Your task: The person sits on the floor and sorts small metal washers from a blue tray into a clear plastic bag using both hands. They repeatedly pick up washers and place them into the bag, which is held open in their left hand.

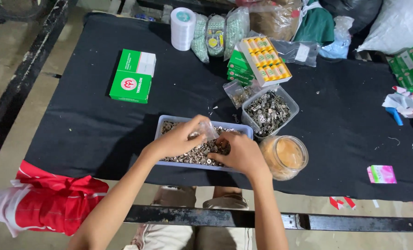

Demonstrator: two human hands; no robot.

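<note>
- Left hand (181,139): fingers pinched on a small clear plastic bag (208,131), held over the tray.
- Right hand (242,155): fingers closed in small silver metal rings (192,155) directly below.
- Pale blue rectangular plastic tray (201,121): well filled; bag looks nearly empty.
- Beyond the right hand: clear tub of metal clips (269,111).

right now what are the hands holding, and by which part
The left hand pinches a small clear plastic bag by its edge, over the blue tray of small metal pieces. The right hand reaches into the tray; what it grips cannot be told.

L hand (178,139) fingers pinched; R hand (244,155) curled, palm down, forearms converging.
</note>
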